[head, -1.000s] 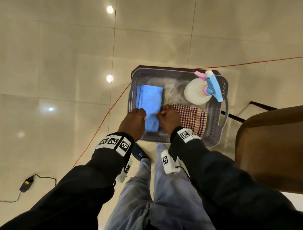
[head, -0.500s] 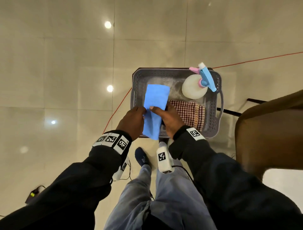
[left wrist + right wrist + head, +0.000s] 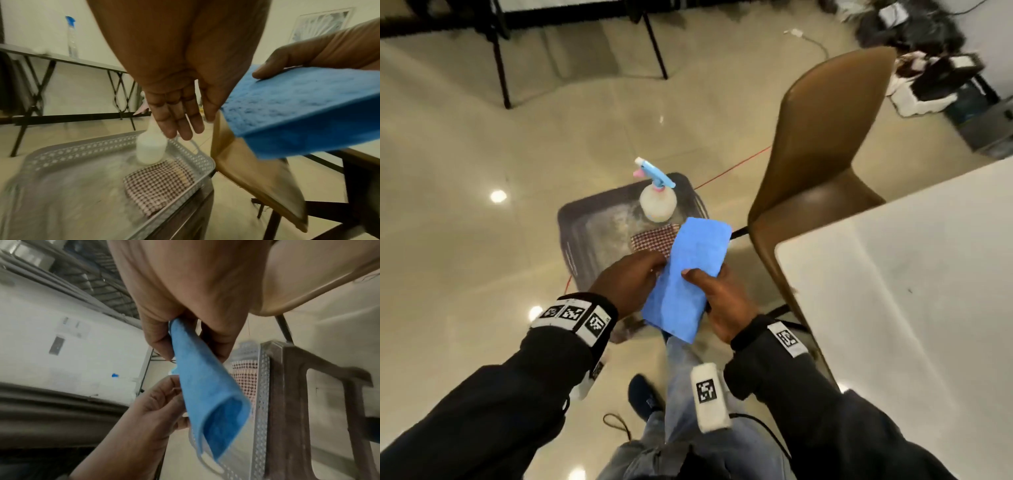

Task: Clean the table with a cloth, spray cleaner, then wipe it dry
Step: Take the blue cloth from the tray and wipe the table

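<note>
Between the person's two hands, the folded blue cloth is now up in the air and clear of the grey basket, where a second ago it lay flat on the basket floor. The right hand has it firmly: thumb pressed on top, fingers curled underneath, pinching the fold. The left hand sits just beside the cloth's edge; from the wrist view its fingers hang straight and loose with nothing in them, though from above the fingertips are hidden behind the cloth, so I would not swear they are off it altogether.

The person has also turned. Half a second back the view was straight down into the basket; now the white table fills the right side, with the brown chair standing between it and the basket. That reads to me as the fetch finished and the carry to the table begun.

Left behind in the basket are the spray bottle, standing upright at the far side, and the checked cloth lying flat just in front of it. I take those to be for the spraying and the drying, neither yet begun. None of the table has been wiped so far, so the job is barely started.
</note>
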